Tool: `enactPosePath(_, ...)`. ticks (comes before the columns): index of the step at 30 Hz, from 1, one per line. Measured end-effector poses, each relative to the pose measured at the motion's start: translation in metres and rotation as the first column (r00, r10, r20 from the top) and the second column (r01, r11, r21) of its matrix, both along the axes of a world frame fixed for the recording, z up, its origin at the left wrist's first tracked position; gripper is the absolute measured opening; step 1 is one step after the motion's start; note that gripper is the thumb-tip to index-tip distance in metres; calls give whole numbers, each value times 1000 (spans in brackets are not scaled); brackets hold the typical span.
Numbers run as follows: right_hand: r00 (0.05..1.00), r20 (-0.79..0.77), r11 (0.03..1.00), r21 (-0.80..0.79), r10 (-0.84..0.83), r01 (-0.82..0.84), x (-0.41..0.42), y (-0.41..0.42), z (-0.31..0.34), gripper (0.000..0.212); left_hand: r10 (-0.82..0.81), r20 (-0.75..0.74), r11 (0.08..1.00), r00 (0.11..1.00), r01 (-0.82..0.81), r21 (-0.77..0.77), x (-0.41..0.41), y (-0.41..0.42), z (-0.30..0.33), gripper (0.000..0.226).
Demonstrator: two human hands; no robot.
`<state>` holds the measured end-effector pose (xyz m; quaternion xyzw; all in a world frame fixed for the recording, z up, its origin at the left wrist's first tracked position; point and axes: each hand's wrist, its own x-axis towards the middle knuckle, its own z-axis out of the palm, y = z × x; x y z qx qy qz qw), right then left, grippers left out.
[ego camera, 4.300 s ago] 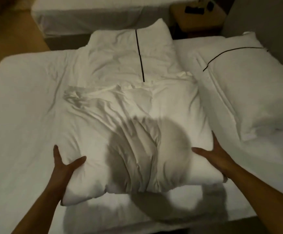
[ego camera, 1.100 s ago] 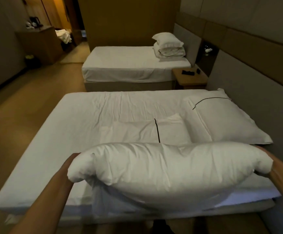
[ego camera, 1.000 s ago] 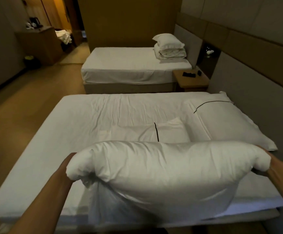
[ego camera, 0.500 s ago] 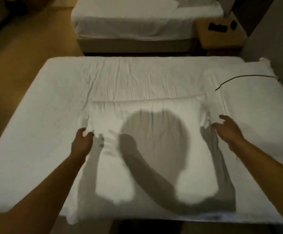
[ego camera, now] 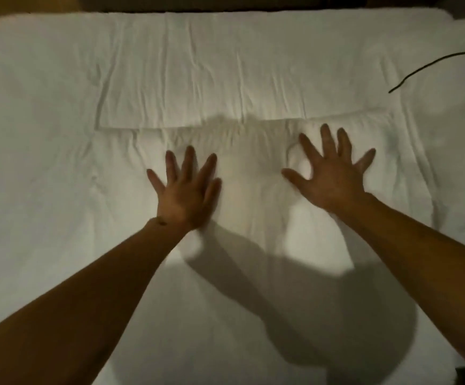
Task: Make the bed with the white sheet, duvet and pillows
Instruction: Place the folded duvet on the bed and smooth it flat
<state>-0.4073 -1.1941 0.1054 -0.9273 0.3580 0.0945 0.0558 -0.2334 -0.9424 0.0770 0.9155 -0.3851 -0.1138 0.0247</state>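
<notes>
A white pillow (ego camera: 253, 207) lies flat on the white sheet (ego camera: 37, 112) of the bed, filling the near middle of the view. My left hand (ego camera: 186, 190) presses palm-down on the pillow with its fingers spread. My right hand (ego camera: 331, 173) rests flat on the pillow further right, fingers also spread. Just beyond the pillow's far edge lies a flat folded white cloth (ego camera: 198, 84). A second white pillow with a thin black piping line (ego camera: 431, 68) lies at the right edge.
The bed's far edge (ego camera: 225, 12) runs across the top of the view, with dark floor beyond it. My head and arms cast a large shadow (ego camera: 322, 315) over the near part of the pillow.
The pillow I held up a second ago now lies flat on the bed. Both hands have let go of its sides and moved onto its top, fingers spread. The view has dropped closer to the bed.
</notes>
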Motion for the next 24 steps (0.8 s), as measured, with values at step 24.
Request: enactPosePath(24, 956, 278, 980, -145, -90, 134, 47, -93, -175, 63, 133, 182, 973, 974, -94, -210, 81, -70, -157, 54)
